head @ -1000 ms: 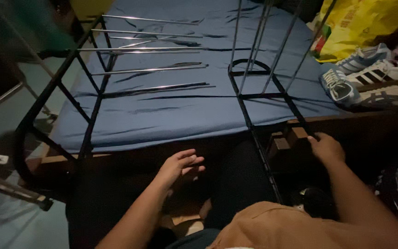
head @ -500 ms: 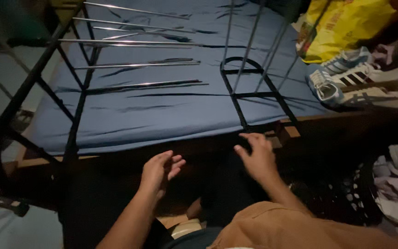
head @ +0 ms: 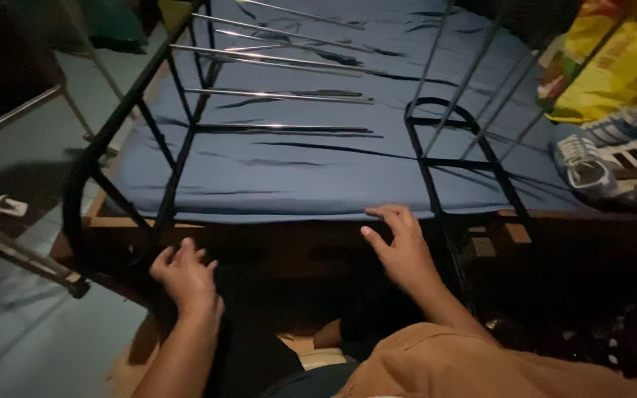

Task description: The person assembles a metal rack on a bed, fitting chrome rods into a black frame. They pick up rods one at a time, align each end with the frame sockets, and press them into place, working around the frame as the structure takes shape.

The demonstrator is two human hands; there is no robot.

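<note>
A: Where is the rack (head: 186, 133) sitting, and what are the hands doing?

B: It is lying flat over the bed (head: 296, 169), its black frame overhanging the near edge. The left hand (head: 186, 276) is hovering just by the frame's curved near corner, fingers loosely spread, gripping nothing. The right hand (head: 399, 247) is resting open near the mattress edge, fingers apart, just beside the black brace (head: 436, 177), not clamped on it.

A: How should the rack be handled well from here?

B: I would judge that both hands should be taking the black frame, not the thin silver rods (head: 282, 96), and lifting evenly.

A: Which way is it running?

B: Its long axis is running away from the person, up the bed; the rods are crossing it left to right. Shoes (head: 599, 151) and a yellow bag (head: 621, 66) are lying to the right.
</note>
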